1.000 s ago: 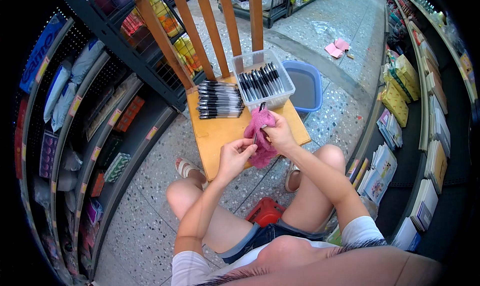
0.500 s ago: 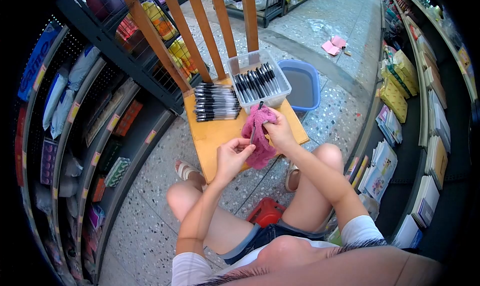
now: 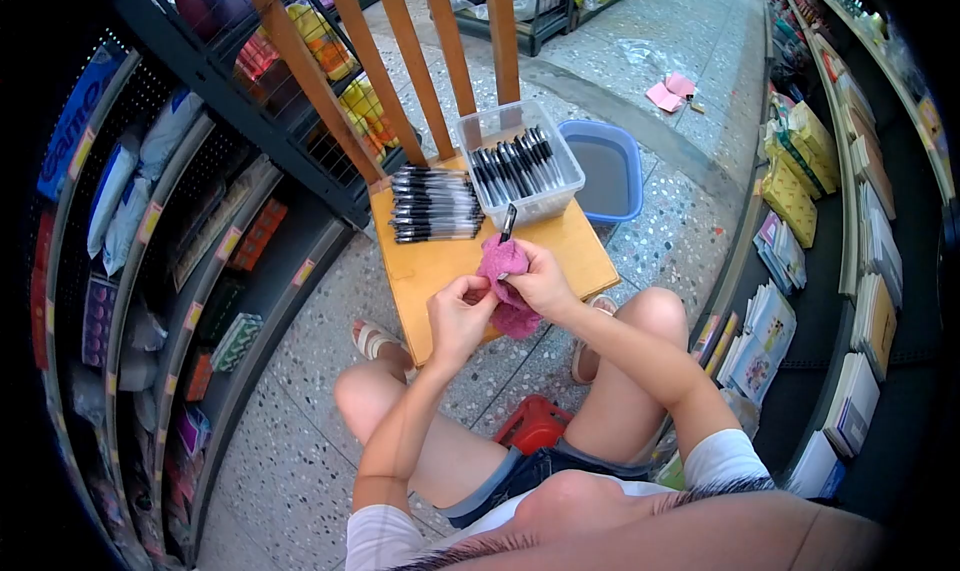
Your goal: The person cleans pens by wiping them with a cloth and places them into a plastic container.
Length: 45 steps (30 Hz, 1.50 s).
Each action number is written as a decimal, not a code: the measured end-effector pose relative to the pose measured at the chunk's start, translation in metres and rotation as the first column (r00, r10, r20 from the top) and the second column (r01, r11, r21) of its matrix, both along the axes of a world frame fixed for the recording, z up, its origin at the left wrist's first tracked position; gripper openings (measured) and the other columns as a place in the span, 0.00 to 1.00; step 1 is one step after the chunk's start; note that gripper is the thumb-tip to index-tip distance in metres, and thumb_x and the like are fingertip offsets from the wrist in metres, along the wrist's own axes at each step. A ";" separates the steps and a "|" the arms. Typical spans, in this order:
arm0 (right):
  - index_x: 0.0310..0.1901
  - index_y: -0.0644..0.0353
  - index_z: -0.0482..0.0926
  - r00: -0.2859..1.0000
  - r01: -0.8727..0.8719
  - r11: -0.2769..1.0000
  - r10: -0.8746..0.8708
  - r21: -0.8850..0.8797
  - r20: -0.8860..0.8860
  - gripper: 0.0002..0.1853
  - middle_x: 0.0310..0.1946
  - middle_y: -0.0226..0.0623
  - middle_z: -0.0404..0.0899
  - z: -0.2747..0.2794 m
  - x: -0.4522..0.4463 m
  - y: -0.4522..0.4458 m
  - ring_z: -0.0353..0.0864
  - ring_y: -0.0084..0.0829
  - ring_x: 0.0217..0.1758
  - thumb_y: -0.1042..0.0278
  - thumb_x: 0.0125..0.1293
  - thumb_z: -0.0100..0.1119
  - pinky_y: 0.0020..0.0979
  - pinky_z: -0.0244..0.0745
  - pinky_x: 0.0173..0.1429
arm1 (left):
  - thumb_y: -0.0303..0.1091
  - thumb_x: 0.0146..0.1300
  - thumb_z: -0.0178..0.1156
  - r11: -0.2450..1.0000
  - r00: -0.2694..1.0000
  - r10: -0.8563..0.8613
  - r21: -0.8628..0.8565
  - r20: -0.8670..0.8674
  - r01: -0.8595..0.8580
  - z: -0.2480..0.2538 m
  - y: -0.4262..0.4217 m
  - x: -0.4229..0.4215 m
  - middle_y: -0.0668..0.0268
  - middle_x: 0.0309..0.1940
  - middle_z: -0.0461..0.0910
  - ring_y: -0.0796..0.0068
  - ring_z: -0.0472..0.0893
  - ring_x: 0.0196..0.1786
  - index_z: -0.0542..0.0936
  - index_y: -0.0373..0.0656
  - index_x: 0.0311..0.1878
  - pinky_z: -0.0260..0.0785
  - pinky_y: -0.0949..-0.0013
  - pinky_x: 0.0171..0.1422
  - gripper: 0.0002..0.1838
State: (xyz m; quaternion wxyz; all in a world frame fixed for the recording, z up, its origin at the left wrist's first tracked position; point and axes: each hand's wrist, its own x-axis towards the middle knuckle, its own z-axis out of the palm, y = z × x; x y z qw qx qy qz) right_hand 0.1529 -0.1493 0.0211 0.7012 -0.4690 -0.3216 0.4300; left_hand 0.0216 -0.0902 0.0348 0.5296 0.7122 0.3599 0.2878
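A pink cloth (image 3: 516,319) is bunched around a black-capped pen (image 3: 509,219), whose dark end pokes out of the top. My right hand (image 3: 541,283) is closed on the cloth, pressing it round the pen. My left hand (image 3: 460,316) pinches at the lower left of the cloth, where the pen's other end is mostly hidden. Just beyond my hands, a clear plastic box (image 3: 543,206) holds several black pens (image 3: 515,168) standing at a slant. Left of it, more pens (image 3: 435,203) lie stacked in a flat pile on the wooden chair (image 3: 412,271).
Behind the box, a blue basin (image 3: 632,166) of greyish water stands on the floor. Curved-looking shelves with packaged goods (image 3: 130,221) rise on the left, and others with notebooks (image 3: 760,341) on the right. A red object (image 3: 535,423) sits between my legs. Pink paper (image 3: 672,91) lies farther off.
The cloth has been gathered tighter round the pen, and my hands have drawn closer together. My right hand has moved slightly left and down; the pen's capped end now shows more above the cloth.
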 end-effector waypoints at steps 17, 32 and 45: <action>0.45 0.66 0.74 0.998 0.047 0.998 -0.049 -0.029 -0.050 0.10 0.34 0.37 0.79 -0.002 0.007 0.001 0.80 0.27 0.37 0.79 0.63 0.47 0.29 0.76 0.43 | 0.27 0.49 0.68 0.974 0.999 0.018 0.225 -0.027 -0.012 0.001 -0.005 -0.001 0.64 0.23 0.80 0.80 0.77 0.25 0.80 0.32 0.29 0.70 0.75 0.30 0.08; 0.43 0.63 0.78 0.947 -0.305 0.939 0.317 -0.161 0.048 0.14 0.31 0.29 0.78 0.011 -0.005 -0.001 0.77 0.22 0.32 0.83 0.57 0.45 0.24 0.73 0.40 | 0.34 0.68 0.52 0.898 0.946 -0.042 -0.403 0.320 0.177 0.004 0.047 -0.008 0.64 0.46 0.78 0.79 0.75 0.49 0.75 0.32 0.53 0.66 0.73 0.55 0.16; 0.40 0.65 0.79 0.907 -0.404 0.890 0.419 -0.211 0.033 0.10 0.31 0.30 0.81 0.013 -0.009 0.001 0.77 0.19 0.33 0.80 0.59 0.50 0.23 0.72 0.38 | 0.33 0.67 0.53 0.859 0.895 -0.018 -0.451 0.447 0.243 0.003 0.047 -0.012 0.66 0.38 0.79 0.79 0.77 0.42 0.76 0.35 0.48 0.67 0.75 0.52 0.12</action>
